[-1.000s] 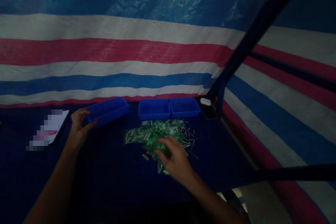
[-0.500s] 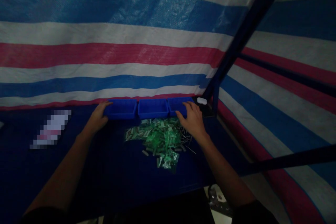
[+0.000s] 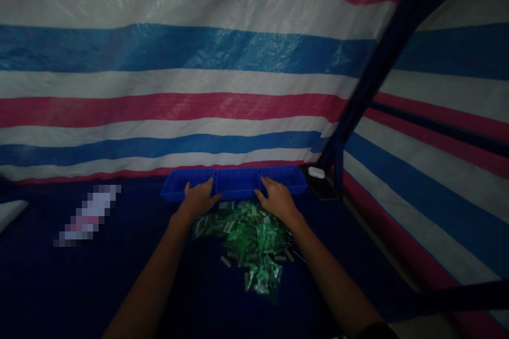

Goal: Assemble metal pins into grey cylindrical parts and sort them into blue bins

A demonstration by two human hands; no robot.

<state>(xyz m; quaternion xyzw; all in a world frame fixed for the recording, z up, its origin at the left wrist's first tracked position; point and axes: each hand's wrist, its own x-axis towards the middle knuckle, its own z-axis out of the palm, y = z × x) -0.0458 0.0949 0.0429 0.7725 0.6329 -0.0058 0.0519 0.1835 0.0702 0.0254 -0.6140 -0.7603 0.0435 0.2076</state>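
Three blue plastic trays stand side by side in a row at the back of the dark blue table: a left tray, a middle tray and a right tray. My left hand rests with its fingers on the near rim between the left and middle trays. My right hand lies with spread fingers at the near rim between the middle and right trays. Just in front of both hands lies a heap of small green and clear parts with thin metal pins.
A striped red, white and blue tarp forms the back and right walls. A dark metal frame post rises at the right. A small white object sits by its foot. A blurred paper lies at the left.
My left hand brought the left tray into line with the other two. Both hands then moved inward along the trays' near rims. The view has tilted down.
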